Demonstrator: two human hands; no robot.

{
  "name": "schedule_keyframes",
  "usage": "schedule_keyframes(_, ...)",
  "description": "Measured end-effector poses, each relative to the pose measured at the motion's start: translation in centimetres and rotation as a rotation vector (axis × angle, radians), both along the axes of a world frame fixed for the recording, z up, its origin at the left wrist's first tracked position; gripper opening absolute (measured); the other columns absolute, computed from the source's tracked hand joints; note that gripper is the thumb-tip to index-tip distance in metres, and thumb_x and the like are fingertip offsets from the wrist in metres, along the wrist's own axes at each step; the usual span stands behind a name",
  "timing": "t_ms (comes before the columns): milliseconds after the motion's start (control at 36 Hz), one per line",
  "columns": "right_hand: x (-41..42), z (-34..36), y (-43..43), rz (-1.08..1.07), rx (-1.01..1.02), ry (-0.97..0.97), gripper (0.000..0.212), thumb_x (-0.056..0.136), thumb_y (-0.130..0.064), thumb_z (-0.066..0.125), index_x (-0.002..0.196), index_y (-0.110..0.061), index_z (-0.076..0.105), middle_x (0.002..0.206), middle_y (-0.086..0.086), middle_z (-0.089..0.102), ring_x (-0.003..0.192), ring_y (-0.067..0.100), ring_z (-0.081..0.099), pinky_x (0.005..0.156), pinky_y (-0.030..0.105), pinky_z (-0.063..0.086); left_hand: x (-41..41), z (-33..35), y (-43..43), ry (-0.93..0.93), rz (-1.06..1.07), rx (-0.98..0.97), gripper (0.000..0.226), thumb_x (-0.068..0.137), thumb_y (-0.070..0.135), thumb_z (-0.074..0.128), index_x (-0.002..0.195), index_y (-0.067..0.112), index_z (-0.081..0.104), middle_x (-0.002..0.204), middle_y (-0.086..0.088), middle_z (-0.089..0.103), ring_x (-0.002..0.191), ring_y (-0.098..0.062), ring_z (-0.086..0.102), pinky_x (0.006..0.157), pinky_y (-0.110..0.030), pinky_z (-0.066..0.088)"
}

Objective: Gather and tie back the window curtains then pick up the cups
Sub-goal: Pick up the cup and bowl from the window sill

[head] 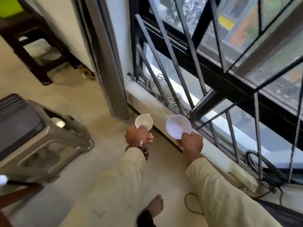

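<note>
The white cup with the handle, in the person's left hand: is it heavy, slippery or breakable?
Probably light: the left hand grips the white cup at its near rim only, and it looks empty. Its glossy surface suggests glazed ceramic, so it is likely stiff, somewhat slippery, and breakable if dropped on the hard floor.

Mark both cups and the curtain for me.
left cup (144, 122), head view, inside of the bowl.
right cup (177, 127), head view, inside of the bowl.
curtain (109, 71), head view, hanging folds.
</note>
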State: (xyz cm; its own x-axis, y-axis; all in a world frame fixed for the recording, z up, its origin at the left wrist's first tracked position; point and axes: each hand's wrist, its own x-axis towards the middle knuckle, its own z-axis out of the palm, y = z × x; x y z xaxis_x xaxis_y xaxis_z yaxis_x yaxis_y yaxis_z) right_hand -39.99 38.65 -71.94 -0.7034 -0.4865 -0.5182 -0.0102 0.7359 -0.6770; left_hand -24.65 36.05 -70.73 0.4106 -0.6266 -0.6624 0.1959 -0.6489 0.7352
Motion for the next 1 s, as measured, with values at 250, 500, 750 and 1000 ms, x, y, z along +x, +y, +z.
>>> schedule_keyframes(250, 8.7, 1.4, -2.2, 0.146, -0.024, -0.045, 0.028, 0.082, -0.006, 0.057, 0.106, -0.002, 0.071, 0.084, 0.021, 0.073, 0.056, 0.022, 0.066, 0.034, 0.013, 0.039, 9.0, -0.3, -1.1, -0.04, 0.082, 0.02, 0.025, 0.08, 0.007, 0.043, 0.096, 0.005, 0.062, 0.058, -0.013, 0.065, 0.041, -0.028, 0.063, 0.043, -0.038, 0.057)
schedule_keyframes(500, 18.1, 1.5, -5.3, 0.256, -0.008, -0.07, 0.025, 0.08, -0.003, 0.054, 0.099, -0.003, 0.07, 0.082, 0.022, 0.073, 0.051, 0.019, 0.063, 0.033, 0.013, 0.038, 17.8, -1.7, -3.2, 0.004, 0.234, 0.026, 0.03, 0.078, 0.008, 0.04, 0.097, 0.003, 0.062, 0.053, -0.014, 0.061, 0.036, -0.027, 0.058, 0.043, -0.032, 0.05)
schedule_keyframes(750, 26.3, -0.6, -8.4, 0.345, 0.023, -0.097, 0.021, 0.077, -0.005, 0.051, 0.087, -0.009, 0.07, 0.07, 0.013, 0.072, 0.041, 0.017, 0.065, 0.053, 0.031, 0.057, 26.2, -2.9, -4.4, 0.03, 0.363, 0.057, 0.028, 0.083, 0.009, 0.041, 0.103, 0.002, 0.06, 0.057, -0.018, 0.063, 0.04, -0.027, 0.06, 0.042, -0.032, 0.052)
schedule_keyframes(1000, 34.3, -3.4, -10.6, 0.472, 0.018, -0.112, 0.034, 0.071, -0.007, 0.049, 0.097, -0.002, 0.071, 0.071, 0.013, 0.072, 0.047, 0.024, 0.069, 0.056, 0.036, 0.06, 34.2, -4.5, -4.9, 0.09, 0.472, 0.093, 0.026, 0.087, 0.009, 0.04, 0.105, -0.004, 0.054, 0.055, -0.016, 0.061, 0.035, -0.025, 0.057, 0.042, -0.031, 0.05)
